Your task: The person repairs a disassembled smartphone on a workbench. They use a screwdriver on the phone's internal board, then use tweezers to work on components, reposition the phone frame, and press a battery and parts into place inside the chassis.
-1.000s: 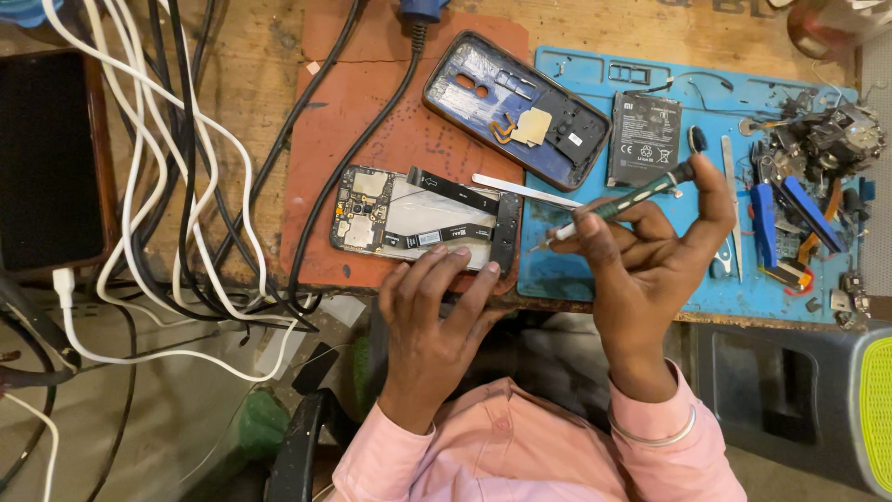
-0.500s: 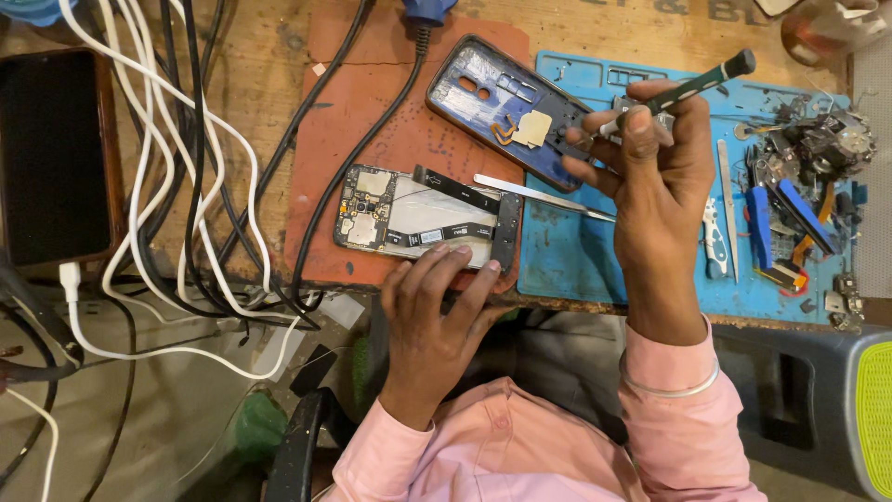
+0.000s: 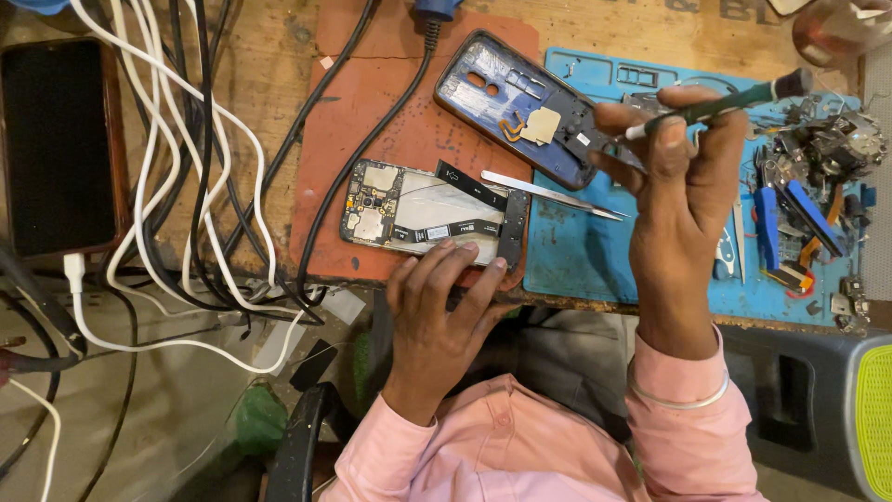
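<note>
Since half a second ago the right hand (image 3: 683, 186) has barely shifted; it stays raised over the blue mat (image 3: 595, 251), fingers closed around a green-handled screwdriver (image 3: 715, 104) whose tip points toward the blue back cover (image 3: 525, 112). Nearest the body, the left hand (image 3: 441, 311) lies with fingers spread and pressed on the lower edge of the opened phone (image 3: 427, 216), gripping nothing, steadying it on the red mat (image 3: 390, 139). Silver tweezers (image 3: 548, 193) lie just beyond the phone, between it and the cover. A small tan square patch sits inside the cover. To the right, blue tools and loose parts (image 3: 808, 186) crowd the mat's edge. White and black cables (image 3: 177, 186) trail across the worn wooden bench (image 3: 279, 84), beside a dark tablet (image 3: 60, 149) at far left.
</note>
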The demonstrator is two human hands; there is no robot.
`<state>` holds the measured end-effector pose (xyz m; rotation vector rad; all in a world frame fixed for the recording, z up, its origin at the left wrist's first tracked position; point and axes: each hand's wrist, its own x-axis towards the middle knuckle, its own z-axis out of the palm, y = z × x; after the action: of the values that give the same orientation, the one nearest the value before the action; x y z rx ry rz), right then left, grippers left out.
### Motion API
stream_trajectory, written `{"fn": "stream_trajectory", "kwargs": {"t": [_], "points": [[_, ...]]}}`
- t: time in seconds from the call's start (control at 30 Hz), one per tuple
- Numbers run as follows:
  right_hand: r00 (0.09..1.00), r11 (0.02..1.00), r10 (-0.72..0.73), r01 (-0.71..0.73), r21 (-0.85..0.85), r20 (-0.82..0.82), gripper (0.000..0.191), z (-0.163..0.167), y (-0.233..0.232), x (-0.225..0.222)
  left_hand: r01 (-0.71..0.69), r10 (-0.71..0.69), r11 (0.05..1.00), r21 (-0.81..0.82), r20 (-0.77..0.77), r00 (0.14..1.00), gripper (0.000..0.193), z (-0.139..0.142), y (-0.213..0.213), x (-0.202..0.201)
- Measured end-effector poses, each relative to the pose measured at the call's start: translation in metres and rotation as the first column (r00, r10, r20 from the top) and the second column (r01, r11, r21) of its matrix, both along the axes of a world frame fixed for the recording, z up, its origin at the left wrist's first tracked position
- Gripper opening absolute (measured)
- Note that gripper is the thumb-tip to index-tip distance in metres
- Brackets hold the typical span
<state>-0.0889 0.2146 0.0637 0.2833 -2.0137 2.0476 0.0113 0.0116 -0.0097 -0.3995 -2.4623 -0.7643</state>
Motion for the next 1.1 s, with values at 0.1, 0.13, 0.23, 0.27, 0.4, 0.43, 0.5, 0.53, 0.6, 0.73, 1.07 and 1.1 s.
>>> {"fn": "stream_trajectory", "kwargs": {"t": [0.1, 0.13, 0.23, 0.27, 0.4, 0.43, 0.5, 0.53, 0.6, 0.73, 1.07, 1.1], "points": [[0.997, 0.998, -0.02, 0.025, 0.065, -0.076, 0.021, 0.006, -0.002, 0.022, 0.011, -0.011, 1.0, -0.011, 0.014, 1.0, 0.06, 0.001, -0.001, 0.0], [0.997, 0.998, -0.01, 0.014, 0.061, -0.076, 0.031, 0.009, -0.004, 0.031, 0.013, -0.013, 1.0, -0.011, 0.02, 1.0, 0.062, 0.002, -0.002, 0.0], [0.996, 0.999, 0.017, -0.013, 0.046, -0.082, 0.067, 0.015, -0.013, 0.06, 0.007, -0.006, 1.0, -0.013, 0.025, 1.0, 0.063, 0.005, -0.001, 0.001], [0.996, 0.999, 0.025, -0.022, 0.04, -0.085, 0.079, 0.016, -0.015, 0.066, -0.006, 0.006, 1.0, -0.015, 0.019, 1.0, 0.062, 0.005, 0.0, 0.001], [0.974, 0.946, 0.103, -0.034, 0.321, -0.2, 0.081, 0.008, -0.026, 0.072, -0.039, 0.039, 0.999, -0.014, -0.004, 0.999, 0.059, 0.007, 0.003, 0.0], [0.97, 0.941, 0.122, -0.045, 0.336, -0.21, 0.08, 0.005, -0.027, 0.072, -0.031, 0.031, 0.999, -0.008, 0.002, 1.0, 0.059, 0.007, 0.003, 0.0], [0.962, 0.933, 0.149, -0.06, 0.356, -0.229, 0.079, 0.001, -0.027, 0.071, -0.017, 0.017, 1.0, 0.006, 0.013, 1.0, 0.058, 0.007, 0.002, 0.0], [0.958, 0.931, 0.159, -0.065, 0.359, -0.238, 0.079, -0.001, -0.027, 0.07, -0.018, 0.018, 1.0, 0.006, 0.013, 1.0, 0.058, 0.007, 0.002, -0.001], [0.952, 0.923, 0.181, -0.078, 0.376, -0.248, 0.079, -0.003, -0.026, 0.068, -0.02, 0.019, 1.0, 0.005, 0.019, 1.0, 0.057, 0.007, 0.002, 0.0], [0.945, 0.912, 0.197, -0.079, 0.401, -0.26, 0.079, -0.003, -0.026, 0.068, -0.012, 0.011, 1.0, 0.008, 0.017, 1.0, 0.055, 0.007, 0.002, 0.001], [0.924, 0.868, 0.23, -0.053, 0.494, -0.305, 0.081, 0.0, -0.024, 0.065, -0.01, 0.009, 1.0, 0.018, 0.028, 1.0, 0.053, 0.008, 0.002, 0.001], [0.926, 0.871, 0.236, -0.067, 0.487, -0.294, 0.081, 0.0, -0.024, 0.065, -0.01, 0.01, 1.0, 0.016, 0.033, 0.999, 0.053, 0.008, 0.002, 0.001]]}}
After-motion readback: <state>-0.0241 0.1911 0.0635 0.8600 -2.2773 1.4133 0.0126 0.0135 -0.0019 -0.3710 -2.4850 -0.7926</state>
